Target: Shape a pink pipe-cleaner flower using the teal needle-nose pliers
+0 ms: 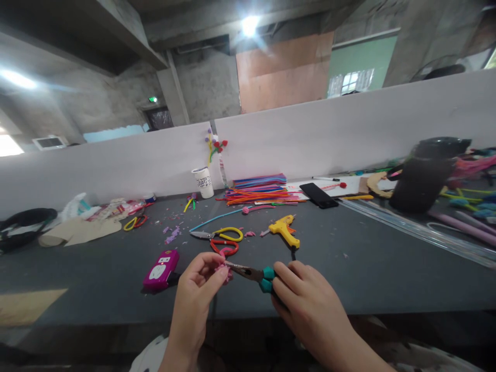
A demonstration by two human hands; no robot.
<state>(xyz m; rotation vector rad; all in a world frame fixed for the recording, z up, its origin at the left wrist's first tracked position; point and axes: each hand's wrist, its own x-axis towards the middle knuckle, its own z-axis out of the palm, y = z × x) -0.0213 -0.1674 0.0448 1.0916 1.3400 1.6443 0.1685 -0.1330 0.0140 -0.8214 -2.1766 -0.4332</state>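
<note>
My left hand (203, 284) pinches a small pink fuzzy piece (225, 269), partly hidden by the fingers, with a pink strand standing up from it. In my right hand (302, 289) are long-nose pliers (248, 271) with teal handles, fingers wrapped round the grips. The pliers' tips meet the pink piece at my left fingertips. Just beyond lie scissors (217, 240) with one yellow and one red handle. A yellow glue gun (284, 230) rests on the table past my right hand. Left of my left hand is a magenta box-like device (160, 269).
Pipe cleaners (259, 191) are piled by the partition (310, 139), near a white cup (203, 183) and a black phone (318, 195). A dark jug (426, 173) stands at right. Purple scraps (172, 235) and smaller scissors (135, 222) lie at left on the dark table (372, 268).
</note>
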